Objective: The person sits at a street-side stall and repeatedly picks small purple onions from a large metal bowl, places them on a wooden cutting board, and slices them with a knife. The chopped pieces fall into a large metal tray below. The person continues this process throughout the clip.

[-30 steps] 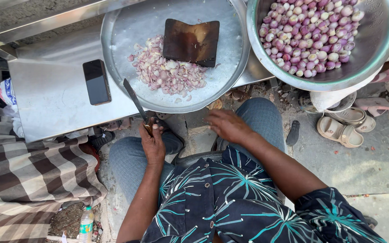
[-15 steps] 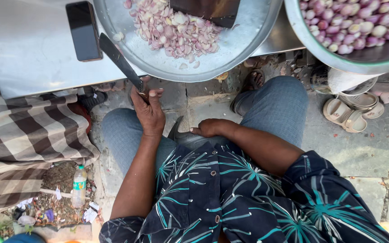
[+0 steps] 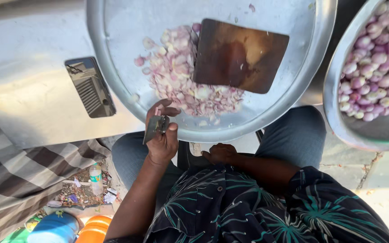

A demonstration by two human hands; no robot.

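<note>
My left hand [image 3: 162, 135] grips a knife [image 3: 154, 127] at the near rim of a big round metal tray [image 3: 293, 99]. The blade looks short from here, pointing toward the camera. A heap of chopped pinkish shallot pieces [image 3: 183, 78] lies in the tray next to a dark wooden cutting board [image 3: 239, 56]. My right hand [image 3: 220, 154] rests low between my knees, under the tray's edge, its fingers curled with nothing seen in them.
A metal bowl [image 3: 338, 112] of peeled whole shallots [image 3: 381, 76] stands at the right. A dark phone [image 3: 90, 87] lies on the steel table [image 3: 28, 81] at the left. A checked cloth [image 3: 19, 166], a small bottle [image 3: 96, 177] and blue and orange containers [image 3: 75, 229] are at the lower left.
The view has closed in on the tray. My left hand raised the knife to the tray's near rim; my right hand dropped from my knee to between my legs.
</note>
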